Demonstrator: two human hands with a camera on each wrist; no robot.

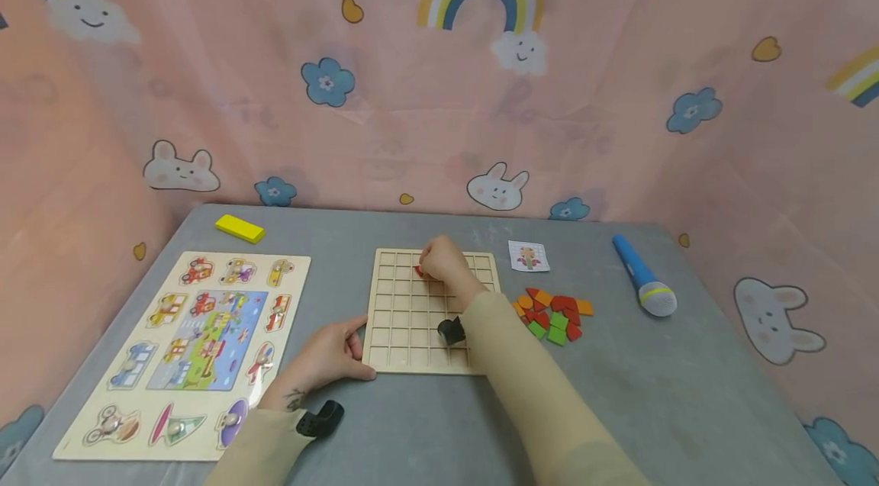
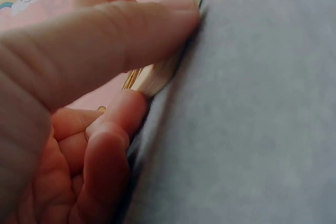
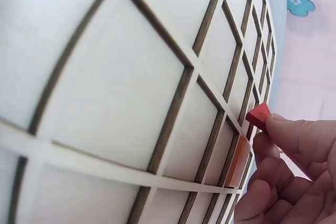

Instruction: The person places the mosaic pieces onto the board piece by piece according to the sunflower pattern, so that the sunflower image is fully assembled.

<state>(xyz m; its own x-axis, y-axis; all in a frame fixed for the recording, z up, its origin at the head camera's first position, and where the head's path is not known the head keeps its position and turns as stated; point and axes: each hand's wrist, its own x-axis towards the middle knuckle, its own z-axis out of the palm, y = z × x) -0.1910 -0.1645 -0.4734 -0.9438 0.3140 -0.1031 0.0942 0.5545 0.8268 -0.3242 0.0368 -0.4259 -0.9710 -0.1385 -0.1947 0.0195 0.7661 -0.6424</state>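
"Currently, right hand (image 1: pixel 445 261): one red piece (image 3: pixel 259 116), pinched between thumb and finger above the far cells of the grid board (image 1: pixel 400 318); left hand (image 1: pixel 330 354): thumb and fingers grip its near-left corner."

"Hazards?"

"Possible knock to the orange-red piece (image 3: pixel 239 162) lying just beside — cause: a skewed release."

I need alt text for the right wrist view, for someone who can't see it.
The right hand pinches a small red piece close to a pale grid board. An orange-red block lies in one cell nearby, and a pink backdrop with a blue flower shows at the picture's right.
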